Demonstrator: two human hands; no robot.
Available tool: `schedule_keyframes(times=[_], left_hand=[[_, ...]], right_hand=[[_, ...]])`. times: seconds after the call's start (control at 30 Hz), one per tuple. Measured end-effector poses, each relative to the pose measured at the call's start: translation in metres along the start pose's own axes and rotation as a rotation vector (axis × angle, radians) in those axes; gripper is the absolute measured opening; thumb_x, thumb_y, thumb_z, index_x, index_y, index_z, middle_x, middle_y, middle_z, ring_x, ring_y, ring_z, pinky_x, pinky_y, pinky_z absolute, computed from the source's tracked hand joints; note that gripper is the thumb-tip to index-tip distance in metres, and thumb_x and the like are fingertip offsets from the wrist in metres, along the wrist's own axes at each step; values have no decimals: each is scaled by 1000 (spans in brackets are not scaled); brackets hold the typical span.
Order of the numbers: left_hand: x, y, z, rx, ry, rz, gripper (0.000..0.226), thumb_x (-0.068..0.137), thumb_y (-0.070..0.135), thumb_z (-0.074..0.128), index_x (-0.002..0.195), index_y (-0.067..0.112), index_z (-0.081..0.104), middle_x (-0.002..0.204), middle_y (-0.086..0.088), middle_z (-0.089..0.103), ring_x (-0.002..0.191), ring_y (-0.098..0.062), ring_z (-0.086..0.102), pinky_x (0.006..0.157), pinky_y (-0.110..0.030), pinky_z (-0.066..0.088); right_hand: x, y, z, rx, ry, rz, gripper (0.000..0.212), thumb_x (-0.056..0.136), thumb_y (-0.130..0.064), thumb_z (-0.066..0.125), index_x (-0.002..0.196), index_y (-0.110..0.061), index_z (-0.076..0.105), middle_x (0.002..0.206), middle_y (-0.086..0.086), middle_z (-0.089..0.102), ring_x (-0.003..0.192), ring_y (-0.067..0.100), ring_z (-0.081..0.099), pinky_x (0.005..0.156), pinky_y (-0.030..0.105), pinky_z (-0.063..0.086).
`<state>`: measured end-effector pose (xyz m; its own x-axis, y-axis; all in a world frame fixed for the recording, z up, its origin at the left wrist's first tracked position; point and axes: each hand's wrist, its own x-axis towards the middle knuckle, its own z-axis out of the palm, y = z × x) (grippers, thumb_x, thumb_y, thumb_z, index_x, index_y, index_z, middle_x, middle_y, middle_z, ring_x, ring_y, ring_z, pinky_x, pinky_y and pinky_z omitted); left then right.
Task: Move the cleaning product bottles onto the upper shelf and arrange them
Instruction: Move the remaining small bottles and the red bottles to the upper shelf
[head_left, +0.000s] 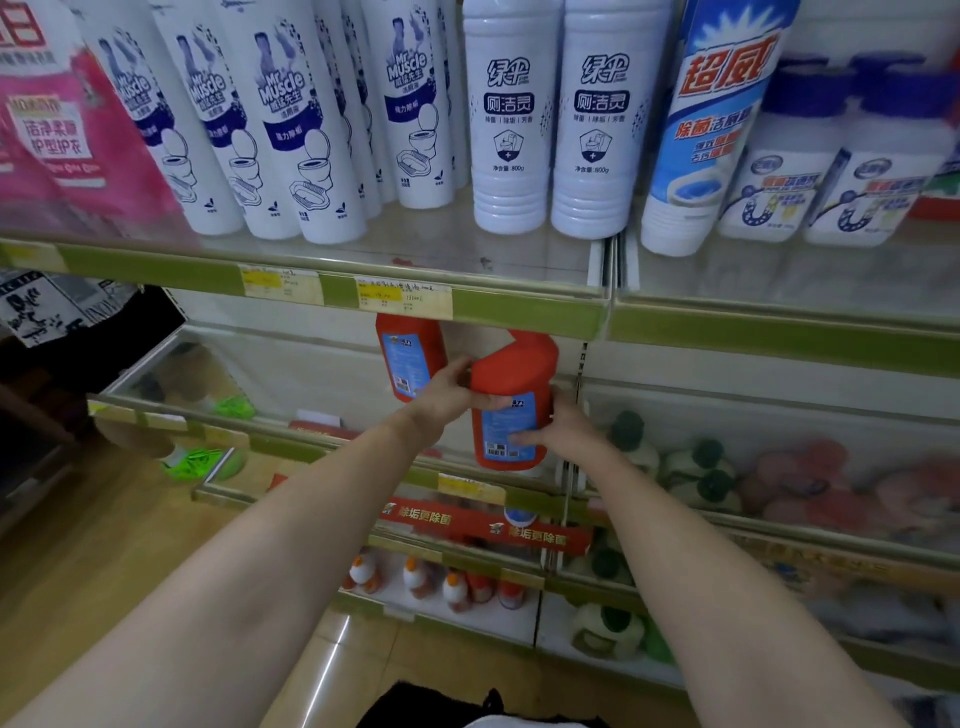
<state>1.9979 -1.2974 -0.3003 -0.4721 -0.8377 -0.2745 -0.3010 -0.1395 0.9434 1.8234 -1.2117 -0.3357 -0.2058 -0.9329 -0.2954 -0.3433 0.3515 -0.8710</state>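
Across the top of the view, the upper shelf (519, 306), green-edged with yellow price tags, carries white Mr Muscle bottles (291, 130), two white toilet-cleaner bottles (550, 119) and a blue-and-white bottle (711, 124). Below its edge, a red cleaner bottle (511, 400), tilted, blue back label facing the camera, is gripped from both sides: left hand (447, 400) with thumb across the label, right hand (566, 426) with fingers on the lower label. Just left, a second red bottle (408, 358) appears to stand behind the left hand, top hidden by the shelf edge.
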Motion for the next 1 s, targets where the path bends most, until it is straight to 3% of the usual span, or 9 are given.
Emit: schedule_keyframes(times=[0.17,0.27,0.37,0.43,0.6,0.73,0.83,0.93,1.0], left_hand=[[-12,8,12,-113,-9,27,84,59,17,96,133,11,56,122,-4,69,113,-23,66,99,-39,53],[-26,13,13,-187,33,26,66,67,15,91,124,10,59,109,-2,72,98,-18,71,78,-27,57],[-45,10,10,-216,63,10,51,71,17,88,114,12,61,103,-1,73,84,-11,70,60,-17,52],[-61,2,6,-250,69,-7,49,71,20,89,112,13,64,102,-1,74,84,-12,71,60,-18,52],[-103,-40,0,-408,50,-134,55,69,21,91,114,6,62,102,-8,76,84,-22,75,59,-28,57],[-135,-79,-3,-511,21,-220,52,68,16,91,110,-5,67,97,-16,77,83,-28,76,63,-32,60],[-156,-109,-3,-572,-3,-299,52,68,17,90,109,-7,67,96,-18,76,88,-32,75,74,-41,62],[-176,-140,-3,-605,-48,-374,51,71,22,89,110,-4,68,98,-17,77,83,-29,76,63,-34,61],[-188,-162,-1,-610,-84,-435,53,71,27,89,111,-1,69,99,-15,77,85,-28,76,64,-34,61]], right_hand=[[-18,0,-2,71,36,36,79,72,-19,90,140,-21,48,132,-5,63,116,14,60,89,31,49],[-26,-4,-4,30,-9,67,81,70,-30,91,140,-23,51,136,-2,64,120,16,62,102,42,51],[-44,-8,4,25,-45,105,76,70,-36,90,136,-25,53,131,-5,66,111,14,65,102,45,52],[-63,-8,19,103,-91,148,72,75,-31,88,137,-24,53,128,-5,67,108,14,67,100,43,53],[-110,5,61,220,-181,310,62,75,-32,88,129,-29,57,122,-5,72,117,21,66,105,58,46],[-149,19,99,246,-134,387,65,78,-35,86,133,-24,55,122,-3,72,112,19,68,101,55,51],[-178,30,127,215,-70,422,75,75,-44,87,136,-23,50,125,-4,69,111,19,67,95,48,54],[-206,38,154,260,-12,434,55,83,-38,82,127,-22,53,111,-7,70,98,13,68,76,35,54],[-223,51,171,306,35,459,55,82,-37,83,127,-20,56,105,-7,73,90,11,72,71,31,57]])
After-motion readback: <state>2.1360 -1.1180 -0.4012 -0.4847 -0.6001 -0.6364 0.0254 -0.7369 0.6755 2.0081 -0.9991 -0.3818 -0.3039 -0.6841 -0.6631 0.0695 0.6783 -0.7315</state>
